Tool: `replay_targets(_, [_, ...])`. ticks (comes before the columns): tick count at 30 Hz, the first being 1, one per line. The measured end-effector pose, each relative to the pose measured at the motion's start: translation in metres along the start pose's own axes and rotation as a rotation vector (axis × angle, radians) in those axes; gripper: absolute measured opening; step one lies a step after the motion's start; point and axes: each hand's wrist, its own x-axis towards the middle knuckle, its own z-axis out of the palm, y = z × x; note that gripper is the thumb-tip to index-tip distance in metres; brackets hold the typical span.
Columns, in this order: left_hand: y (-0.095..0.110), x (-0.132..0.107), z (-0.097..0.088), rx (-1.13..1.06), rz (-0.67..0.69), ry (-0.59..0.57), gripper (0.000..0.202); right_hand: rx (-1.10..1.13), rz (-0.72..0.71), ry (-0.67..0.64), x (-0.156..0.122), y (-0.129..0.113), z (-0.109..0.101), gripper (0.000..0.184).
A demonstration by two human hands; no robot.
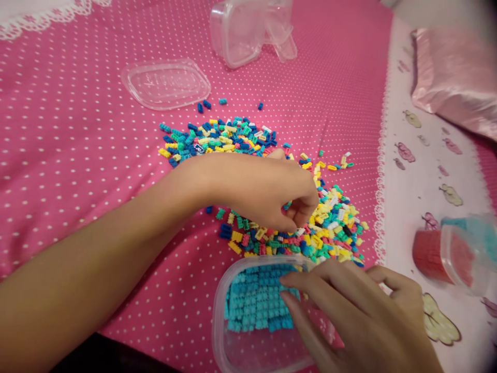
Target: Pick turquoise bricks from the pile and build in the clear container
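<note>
A heap of tiny coloured bricks (pixel 240 140) in blue, teal, yellow, pink and white lies spread over the pink dotted cloth (pixel 77 129). My left hand (pixel 267 189) reaches across it, fingers curled down and pinched into the bricks at the right side of the heap; what they hold is hidden. My right hand (pixel 357 311) rests with fingers stretched over a clear plastic tub (pixel 225 331) near the front edge. Inside the tub lie several light blue bricks (pixel 256 303) packed in rows.
A clear lid (pixel 166 83) lies flat at the back, with an empty clear container (pixel 248 28) on its side behind it. At the right stands a clear tub with red and teal bricks (pixel 450 254). A shiny pink bag (pixel 454 77) sits at the far right.
</note>
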Motion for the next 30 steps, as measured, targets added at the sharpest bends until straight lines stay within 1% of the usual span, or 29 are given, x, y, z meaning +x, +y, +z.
replay_targets(3, [-0.001,0.0,0.0,0.0,0.017,0.001,0.013,0.036,0.068,0.05,0.005,-0.009,-0.001,0.007])
replay_targets(7, [0.0,0.0,0.001,0.005,0.013,0.006,0.014,0.06,0.079,0.124,0.014,-0.025,0.006,0.01])
replay_targets(11, [0.0,-0.001,0.001,0.004,0.006,0.017,0.014,0.094,0.124,0.128,0.016,-0.031,0.014,0.019])
replay_targets(15, [-0.002,-0.002,0.002,-0.004,0.013,0.017,0.014,0.093,0.119,0.136,0.017,-0.031,0.015,0.021])
replay_targets(21, [-0.001,-0.002,0.002,0.011,0.012,0.024,0.014,0.086,0.164,0.136,0.018,-0.037,0.015,0.024])
replay_targets(23, [0.0,-0.001,0.001,0.012,0.0,0.018,0.015,0.082,0.147,0.131,0.017,-0.034,0.013,0.02])
replay_targets(25, [0.0,-0.001,0.001,0.013,-0.009,0.011,0.015,0.073,0.092,0.118,0.015,-0.027,0.008,0.014])
replay_targets(28, [-0.001,-0.001,0.001,0.012,-0.005,0.015,0.015,0.008,0.01,0.093,0.011,-0.011,0.0,0.014])
replay_targets(30, [-0.002,-0.002,0.001,0.002,0.004,0.018,0.014,-0.037,-0.003,0.084,0.008,-0.002,-0.002,0.013])
